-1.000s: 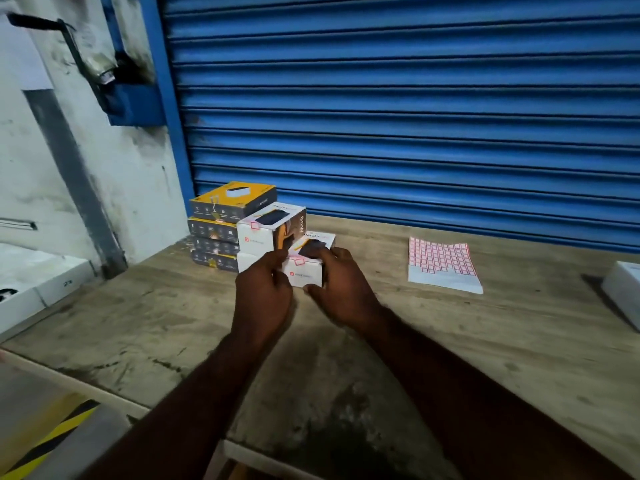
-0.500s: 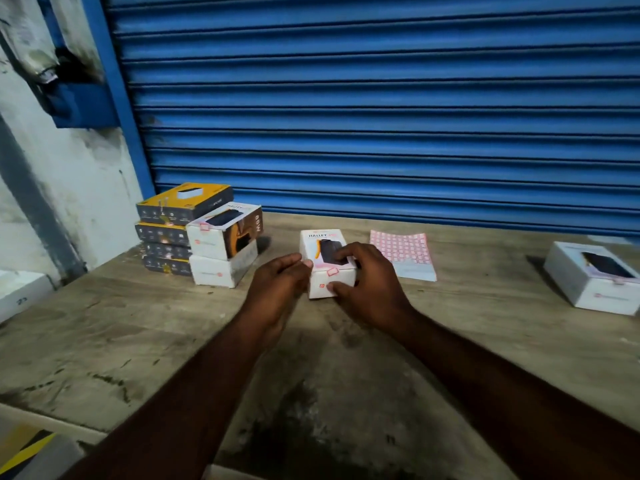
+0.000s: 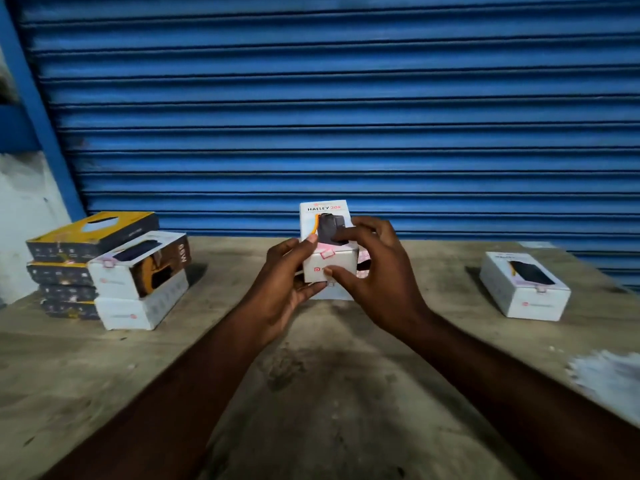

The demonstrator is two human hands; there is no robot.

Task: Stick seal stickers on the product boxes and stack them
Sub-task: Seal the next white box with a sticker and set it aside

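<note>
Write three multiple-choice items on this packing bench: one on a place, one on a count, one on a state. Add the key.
1. Where does the lone white box lie?
A. on the floor
B. on the table, at the right
C. inside a drawer

2. How many boxes make up the white stack on the left?
A. two
B. five
C. seven

3. What is the state of the HALLEY box?
A. lying untouched
B. crushed flat
C. held off the table by the left hand and right hand

Key: 1 B, it sits alone on the wood at the right; 2 A, one white box rests on another; 3 C, fingers of both hands grip it.
</note>
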